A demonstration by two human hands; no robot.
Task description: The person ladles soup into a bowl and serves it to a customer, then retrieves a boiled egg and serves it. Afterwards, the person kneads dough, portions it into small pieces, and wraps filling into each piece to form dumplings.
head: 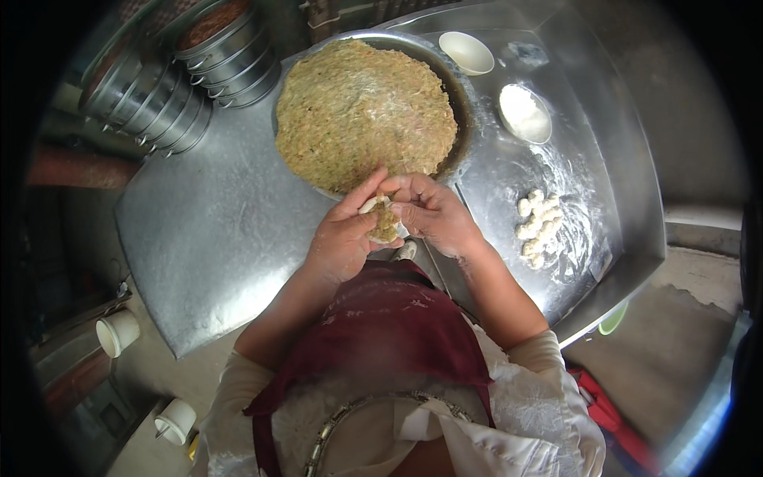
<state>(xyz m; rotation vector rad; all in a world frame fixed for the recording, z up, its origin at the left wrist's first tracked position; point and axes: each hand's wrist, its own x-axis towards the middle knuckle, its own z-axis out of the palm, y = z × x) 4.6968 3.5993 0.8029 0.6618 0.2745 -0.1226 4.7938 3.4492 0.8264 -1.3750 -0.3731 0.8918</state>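
My left hand (349, 232) cradles a thin white dough wrapper (368, 206) topped with a lump of yellow-brown chopped filling (386, 223). From the other side my right hand (432, 211) pinches the wrapper's edge between thumb and fingers. The filling still shows between both hands. Just beyond them stands a wide metal basin (468, 119), heaped with the same kind of filling (363, 113). To the right, several small floured dough pieces (539, 223) lie in a cluster on the metal table.
Flour dusts the right side of the metal table (208, 238), which has a raised edge. A bowl of flour (524, 113) and a white bowl (467, 53) stand at the back right. Stacked metal steamers (232, 59) rise at the back left. White buckets (117, 333) are on the floor at left.
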